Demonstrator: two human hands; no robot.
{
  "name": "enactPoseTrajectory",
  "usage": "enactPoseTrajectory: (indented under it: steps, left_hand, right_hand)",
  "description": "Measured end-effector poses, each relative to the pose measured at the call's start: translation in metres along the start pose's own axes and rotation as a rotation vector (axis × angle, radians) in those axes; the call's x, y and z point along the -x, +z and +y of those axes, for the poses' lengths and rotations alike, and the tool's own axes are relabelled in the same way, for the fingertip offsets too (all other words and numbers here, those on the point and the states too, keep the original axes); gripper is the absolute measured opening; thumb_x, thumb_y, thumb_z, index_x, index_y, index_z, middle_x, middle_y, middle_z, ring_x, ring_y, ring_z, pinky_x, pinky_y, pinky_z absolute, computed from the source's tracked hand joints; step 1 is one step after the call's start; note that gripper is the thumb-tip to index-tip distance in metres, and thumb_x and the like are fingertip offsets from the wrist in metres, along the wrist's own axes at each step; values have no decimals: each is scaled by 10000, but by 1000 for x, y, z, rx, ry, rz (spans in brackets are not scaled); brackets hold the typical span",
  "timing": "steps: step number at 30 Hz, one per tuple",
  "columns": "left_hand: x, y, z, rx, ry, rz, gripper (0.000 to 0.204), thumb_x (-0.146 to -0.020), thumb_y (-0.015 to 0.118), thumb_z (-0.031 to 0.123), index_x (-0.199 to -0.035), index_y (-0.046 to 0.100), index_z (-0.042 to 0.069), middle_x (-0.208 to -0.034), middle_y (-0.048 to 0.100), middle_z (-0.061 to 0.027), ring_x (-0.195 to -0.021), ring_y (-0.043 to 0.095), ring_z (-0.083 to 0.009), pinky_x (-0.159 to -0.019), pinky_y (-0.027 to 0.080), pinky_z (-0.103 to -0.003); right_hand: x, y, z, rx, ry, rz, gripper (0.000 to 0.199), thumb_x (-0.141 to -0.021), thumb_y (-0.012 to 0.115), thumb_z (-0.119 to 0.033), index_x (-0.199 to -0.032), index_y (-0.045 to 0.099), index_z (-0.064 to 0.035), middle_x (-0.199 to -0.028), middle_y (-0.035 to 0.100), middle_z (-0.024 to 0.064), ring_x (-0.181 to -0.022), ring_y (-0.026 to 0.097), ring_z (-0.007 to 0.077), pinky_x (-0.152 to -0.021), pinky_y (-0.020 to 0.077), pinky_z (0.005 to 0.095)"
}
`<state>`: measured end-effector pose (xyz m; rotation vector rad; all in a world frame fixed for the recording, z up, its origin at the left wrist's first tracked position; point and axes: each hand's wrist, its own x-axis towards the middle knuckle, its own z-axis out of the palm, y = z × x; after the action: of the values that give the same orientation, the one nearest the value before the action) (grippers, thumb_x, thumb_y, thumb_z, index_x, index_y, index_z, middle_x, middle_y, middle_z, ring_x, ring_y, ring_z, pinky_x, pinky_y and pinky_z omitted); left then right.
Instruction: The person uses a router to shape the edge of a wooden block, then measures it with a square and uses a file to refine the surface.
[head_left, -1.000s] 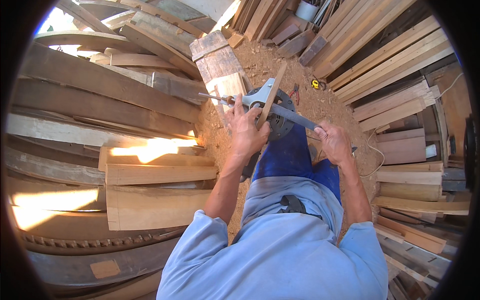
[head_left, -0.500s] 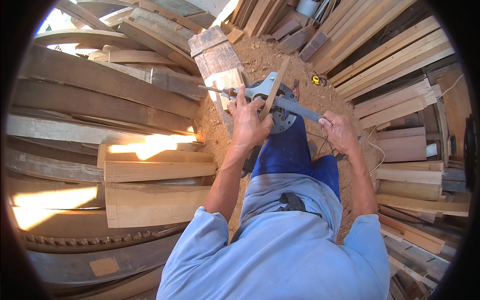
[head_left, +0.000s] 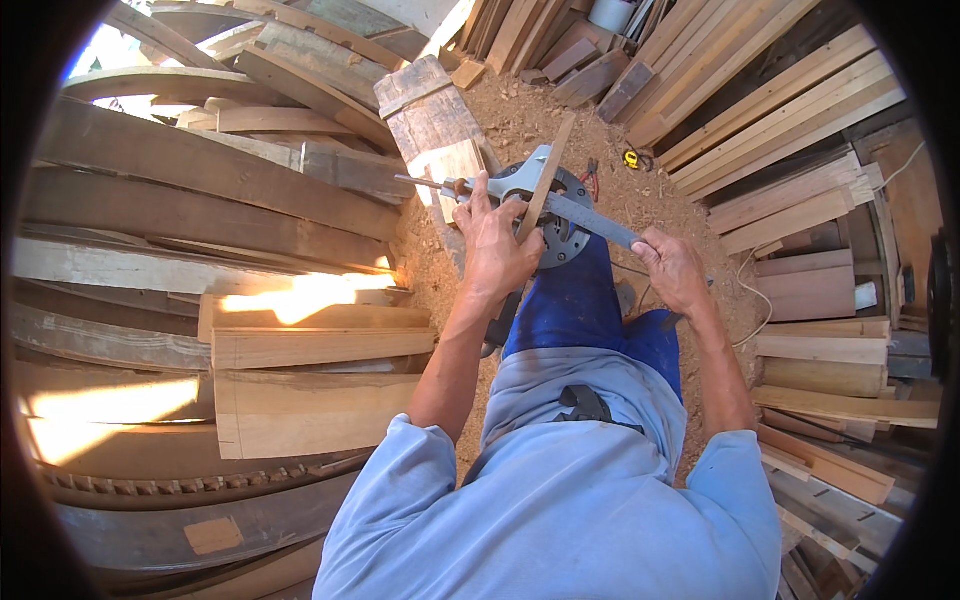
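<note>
My left hand (head_left: 493, 240) is closed around a grey metal bracket (head_left: 522, 179) with a thin rod (head_left: 418, 182) sticking out to the left. A narrow wooden strip (head_left: 550, 170) rises from beside its fingertips. My right hand (head_left: 673, 268) grips the right end of a flat grey metal bar (head_left: 595, 220) that looks like a file. The bar's far end passes under or against the strip; exactly where it touches is hidden. Beneath these lies a round dark machine base (head_left: 572, 247) with screw holes, just beyond my blue-trousered leg (head_left: 570, 300).
A worn board (head_left: 420, 110) lies at the far left of the machine base. Red-handled pliers (head_left: 591, 182) and a yellow tape measure (head_left: 631, 159) rest on sawdust. Stacked planks (head_left: 320, 408) crowd the left; more timber (head_left: 785, 220) lines the right. A pale cord (head_left: 765, 300) curves nearby.
My right hand and the flat bar have shifted slightly left. My left hand, the bracket and the strip stay nearly in place.
</note>
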<state>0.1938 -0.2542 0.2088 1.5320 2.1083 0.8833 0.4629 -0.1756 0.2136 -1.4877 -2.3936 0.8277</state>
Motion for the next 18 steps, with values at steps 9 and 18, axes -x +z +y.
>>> enactPoseTrajectory:
  steps: [9,18]
  left_hand:
    - [0,0,0,2,4,0,394,-746,704,161,-1114,746,27,-1568,253,-390,-1365,295,-584,-1156,264,-603]
    - [1,-1,0,7,4,1,384,-752,712,166,-1109,745,28,-1566,253,-391,-1365,294,-585,-1155,258,-612]
  right_hand:
    - [1,-6,-5,15,-42,13,360,-1000,577,-369,-862,568,-37,-723,589,215,-736,590,462,-640,437,515]
    - [0,-8,-5,23,-32,8,346,-996,584,-355,-853,568,-40,-717,583,213,-738,589,457,-642,438,513]
